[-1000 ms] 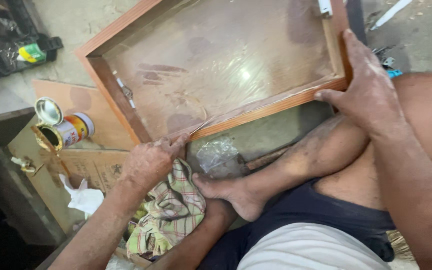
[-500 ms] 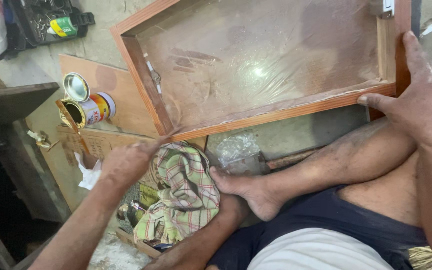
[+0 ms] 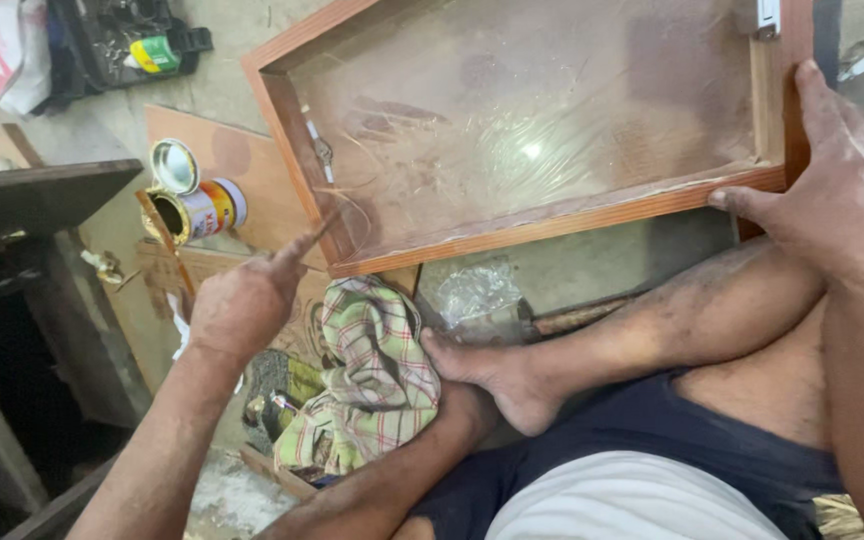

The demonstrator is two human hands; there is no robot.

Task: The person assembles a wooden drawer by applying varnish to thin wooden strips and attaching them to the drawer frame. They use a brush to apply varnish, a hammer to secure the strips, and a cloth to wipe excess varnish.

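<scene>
A wooden frame (image 3: 552,222) with a clear, film-covered panel (image 3: 532,110) lies tilted on the floor in front of me. My right hand (image 3: 832,200) grips its near right corner, with the thumb along the lower rail. My left hand (image 3: 242,305) is seen from the back, fingers bunched and a fingertip reaching the frame's near left corner. A thin curled strand (image 3: 352,215) lies on the panel just beyond that fingertip. Whether the fingers pinch anything is hidden. My bare leg and foot (image 3: 492,375) lie below the frame.
An opened tin can (image 3: 197,210) with its lid bent up stands left of the frame on a plywood board (image 3: 202,130). A checked cloth (image 3: 372,380) and crumpled clear plastic (image 3: 467,295) lie by my foot. A dark wooden piece (image 3: 32,195) and a dark bag (image 3: 122,45) are at left.
My left hand lifted off the checked cloth and moved up to the frame's near left corner. My right hand stayed gripping the right corner.
</scene>
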